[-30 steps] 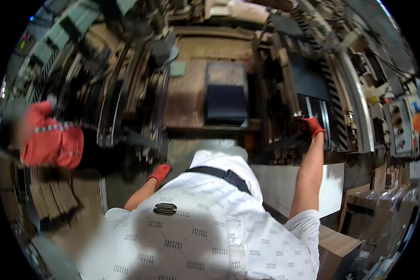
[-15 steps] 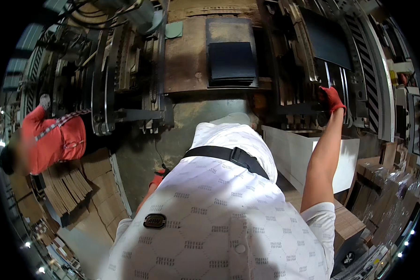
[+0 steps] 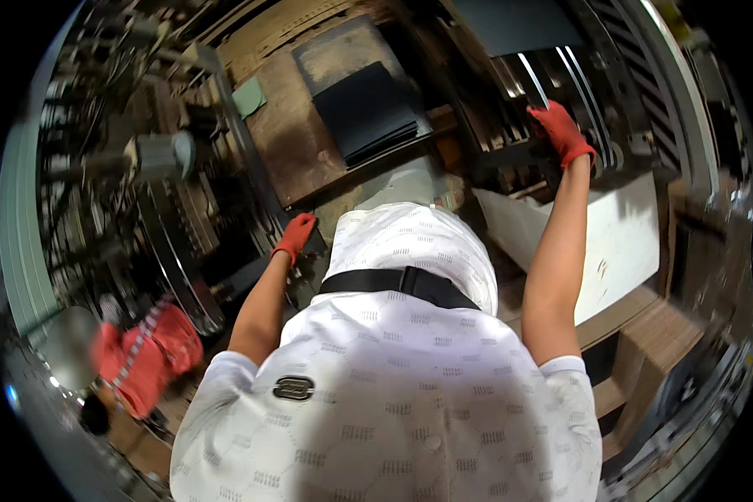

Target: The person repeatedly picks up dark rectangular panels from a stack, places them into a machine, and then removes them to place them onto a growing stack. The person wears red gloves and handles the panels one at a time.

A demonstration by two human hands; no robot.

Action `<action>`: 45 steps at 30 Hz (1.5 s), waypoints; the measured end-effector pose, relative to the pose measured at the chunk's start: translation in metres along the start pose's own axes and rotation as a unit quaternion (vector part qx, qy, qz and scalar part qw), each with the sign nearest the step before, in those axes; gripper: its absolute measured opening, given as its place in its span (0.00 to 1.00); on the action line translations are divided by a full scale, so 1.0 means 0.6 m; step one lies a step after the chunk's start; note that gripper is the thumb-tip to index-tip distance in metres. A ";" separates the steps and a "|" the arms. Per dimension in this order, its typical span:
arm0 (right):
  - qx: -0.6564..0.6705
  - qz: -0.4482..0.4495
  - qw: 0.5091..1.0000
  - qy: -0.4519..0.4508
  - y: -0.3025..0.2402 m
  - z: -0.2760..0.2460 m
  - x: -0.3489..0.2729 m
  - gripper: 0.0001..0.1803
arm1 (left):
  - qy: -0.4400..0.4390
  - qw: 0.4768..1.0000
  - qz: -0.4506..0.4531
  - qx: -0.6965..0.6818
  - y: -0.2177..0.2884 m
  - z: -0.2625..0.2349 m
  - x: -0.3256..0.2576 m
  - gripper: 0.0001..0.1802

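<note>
My right hand (image 3: 560, 132), in a red glove, reaches forward to the right-hand machine. Its fingers curl by the near end of a shiny metal rail (image 3: 534, 81); what lies in them, if anything, is hidden. Beyond it, a dark flat sheet (image 3: 514, 25) rests over the rails. My left hand (image 3: 295, 237), also red-gloved, is held out to the left near the front corner of a worn brown table (image 3: 280, 159). Its fingers are closed, and nothing shows in them. A stack of black sheets (image 3: 368, 113) lies on the table, apart from both hands.
A pale green piece (image 3: 248, 97) lies at the table's left edge. A white open box (image 3: 619, 247) stands below my right forearm, with a wooden crate (image 3: 657, 335) nearer. A person in red (image 3: 155, 351) is at the lower left, beside machinery with metal bars (image 3: 171, 243).
My view has turned, so the table now appears tilted and the other person lower. My left hand has come up and forward from beside my waist. The right hand remains by the rails.
</note>
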State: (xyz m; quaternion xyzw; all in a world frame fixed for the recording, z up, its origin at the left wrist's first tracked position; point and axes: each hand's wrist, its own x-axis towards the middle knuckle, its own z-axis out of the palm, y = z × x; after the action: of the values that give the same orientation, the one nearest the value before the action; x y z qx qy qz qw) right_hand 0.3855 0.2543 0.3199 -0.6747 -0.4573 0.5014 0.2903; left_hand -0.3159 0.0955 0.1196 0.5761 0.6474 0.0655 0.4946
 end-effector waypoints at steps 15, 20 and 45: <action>-0.160 -0.018 0.984 0.083 -0.055 0.021 -0.038 0.14 | -0.268 0.945 0.159 0.099 0.371 0.085 0.532 0.22; -0.156 0.096 0.979 0.087 -0.088 0.025 -0.051 0.14 | -0.351 0.860 0.272 0.250 0.417 0.099 0.599 0.22; 0.254 -0.085 0.956 0.117 -0.112 0.316 -0.334 0.03 | -0.712 0.692 0.104 0.053 0.844 0.005 0.183 0.05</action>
State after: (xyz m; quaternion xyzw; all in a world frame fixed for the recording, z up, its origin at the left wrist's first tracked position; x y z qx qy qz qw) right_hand 0.1688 0.0872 0.3973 -0.5918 -0.3333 0.4918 0.5449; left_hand 0.0479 0.3491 0.3879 0.5392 0.0393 -0.3475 0.7662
